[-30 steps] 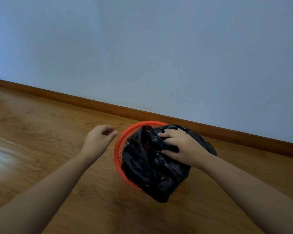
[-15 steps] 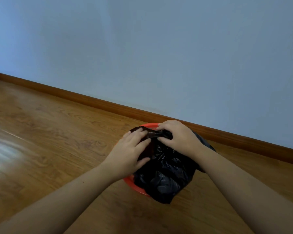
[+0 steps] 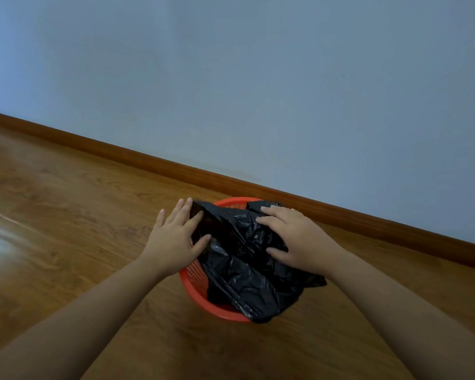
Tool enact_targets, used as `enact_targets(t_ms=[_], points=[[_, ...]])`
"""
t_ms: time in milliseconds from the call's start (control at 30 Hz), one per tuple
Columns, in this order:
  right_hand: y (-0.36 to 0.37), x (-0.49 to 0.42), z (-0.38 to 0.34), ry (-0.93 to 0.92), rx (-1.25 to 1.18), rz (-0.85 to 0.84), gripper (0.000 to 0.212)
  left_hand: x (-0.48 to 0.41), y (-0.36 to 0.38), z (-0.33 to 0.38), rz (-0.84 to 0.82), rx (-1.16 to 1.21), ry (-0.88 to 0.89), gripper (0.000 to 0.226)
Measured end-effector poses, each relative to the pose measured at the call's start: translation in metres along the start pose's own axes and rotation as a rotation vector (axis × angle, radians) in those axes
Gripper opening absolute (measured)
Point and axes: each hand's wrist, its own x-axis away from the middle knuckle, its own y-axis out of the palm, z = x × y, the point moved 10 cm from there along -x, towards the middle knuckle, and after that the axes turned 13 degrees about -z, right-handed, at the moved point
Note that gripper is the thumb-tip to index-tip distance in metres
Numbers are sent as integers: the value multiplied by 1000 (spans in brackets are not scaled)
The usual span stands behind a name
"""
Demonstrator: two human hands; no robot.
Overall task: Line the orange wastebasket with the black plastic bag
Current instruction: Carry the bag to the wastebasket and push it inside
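The orange wastebasket (image 3: 195, 283) stands on the wooden floor close to the wall, its mesh side and rim showing at the left and front. The black plastic bag (image 3: 239, 256) lies crumpled across its mouth and hangs over the front rim. My left hand (image 3: 176, 237) grips the bag's left edge at the basket's left rim, thumb over the plastic. My right hand (image 3: 294, 239) presses on the bag's right side with fingers spread. The basket's inside is hidden by the bag.
A brown skirting board (image 3: 121, 156) runs along the blue-grey wall (image 3: 258, 91) just behind the basket. Glossy wooden floor (image 3: 66, 215) stretches to the left and in front.
My left hand came over from the floor side to the bag and has pulled its left edge out toward the rim. My right hand slid to the right, so the bag is spread wider.
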Motion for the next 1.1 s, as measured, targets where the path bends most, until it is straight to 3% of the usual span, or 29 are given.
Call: enact_targets(t_ms=[100,167,367,533,633,733,900,1000,1100], points=[[-16,-4,12,8,-123,164,23,0,4,-8,-31,130,-28,61],[-18,-10,27,58,-216,183,20,1,5,-9,-39,209,-9,59],[2,-29,31,47,-204,73,59,11,-5,-15,46,164,48,57],[-1,-38,33,113,-113,33,66,25,-3,-33,32,55,13,55],[-16,-36,7,24,-135,138,68,31,-1,-34,24,22,21,55],[-3,-42,-34,-42,0,91,81,33,-10,-31,72,30,32,53],[19,-47,-38,75,119,62,99,37,-13,-31,95,3,34,61],[2,-43,-12,163,124,136,98,43,-16,-37,115,-13,32,65],[-21,-38,12,144,9,208,80,47,-21,-43,138,-32,46,71]])
